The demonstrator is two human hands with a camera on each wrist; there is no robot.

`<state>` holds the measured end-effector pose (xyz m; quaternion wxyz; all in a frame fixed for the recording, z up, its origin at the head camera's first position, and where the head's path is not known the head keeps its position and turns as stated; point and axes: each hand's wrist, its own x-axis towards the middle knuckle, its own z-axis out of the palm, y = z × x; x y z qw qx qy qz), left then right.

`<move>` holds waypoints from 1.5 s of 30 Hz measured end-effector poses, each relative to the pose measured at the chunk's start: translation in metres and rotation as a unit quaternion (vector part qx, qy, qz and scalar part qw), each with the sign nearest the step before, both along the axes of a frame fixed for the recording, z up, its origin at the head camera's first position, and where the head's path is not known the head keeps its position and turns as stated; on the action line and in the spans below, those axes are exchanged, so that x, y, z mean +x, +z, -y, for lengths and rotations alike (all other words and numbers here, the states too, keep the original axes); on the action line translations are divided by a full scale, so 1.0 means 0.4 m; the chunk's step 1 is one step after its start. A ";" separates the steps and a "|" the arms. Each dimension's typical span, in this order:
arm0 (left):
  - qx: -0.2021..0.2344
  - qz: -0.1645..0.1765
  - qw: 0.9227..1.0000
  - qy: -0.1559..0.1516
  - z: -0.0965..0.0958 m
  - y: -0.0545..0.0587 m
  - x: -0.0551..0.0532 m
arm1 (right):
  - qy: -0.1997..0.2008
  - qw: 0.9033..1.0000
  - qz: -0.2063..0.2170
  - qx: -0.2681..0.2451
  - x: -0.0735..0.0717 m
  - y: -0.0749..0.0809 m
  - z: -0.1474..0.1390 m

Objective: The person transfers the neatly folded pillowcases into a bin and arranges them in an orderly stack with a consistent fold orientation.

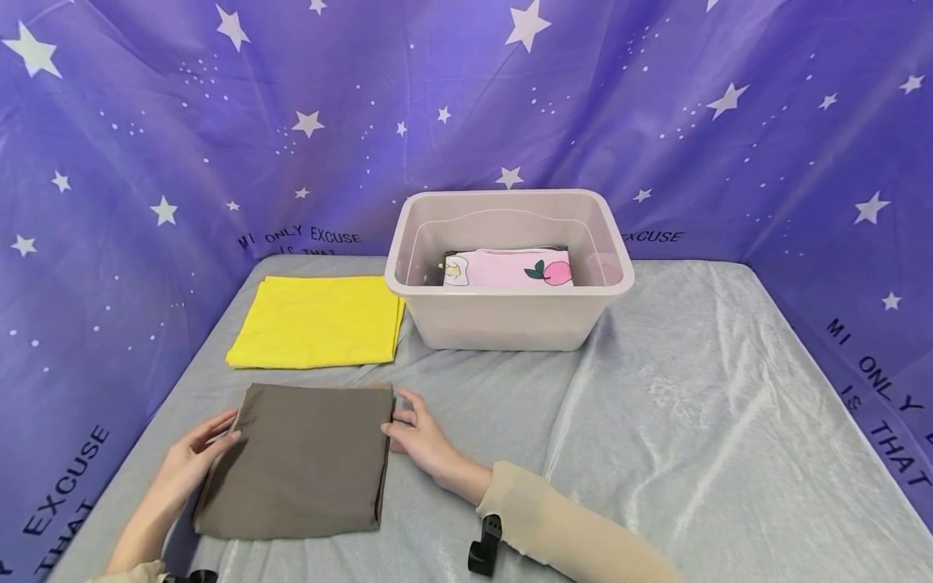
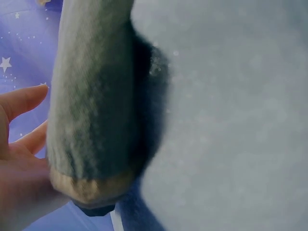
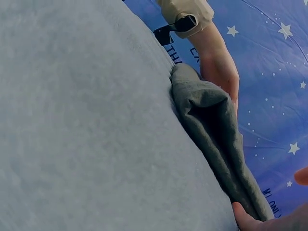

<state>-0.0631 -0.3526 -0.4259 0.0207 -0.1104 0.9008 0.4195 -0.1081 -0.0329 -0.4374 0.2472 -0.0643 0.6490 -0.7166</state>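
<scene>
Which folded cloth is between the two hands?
The grey-brown cloth, left hand and right hand at its sides; the yellow cloth lies beyond it, the pink fruit-print cloth inside the tub.

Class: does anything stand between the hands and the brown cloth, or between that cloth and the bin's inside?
Nothing visible separates the left hand or right hand from the brown cloth. For the second, the bin's near wall rises between, beyond the cloth and to its right.

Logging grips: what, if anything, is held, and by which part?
The left hand and right hand are at opposite side edges of the folded grey-brown cloth; whether either grips it cannot be told.
</scene>
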 end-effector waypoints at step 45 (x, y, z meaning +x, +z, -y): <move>0.005 -0.046 0.998 0.044 -0.012 -0.013 0.009 | 0.031 0.999 -0.012 0.005 0.021 -0.028 0.025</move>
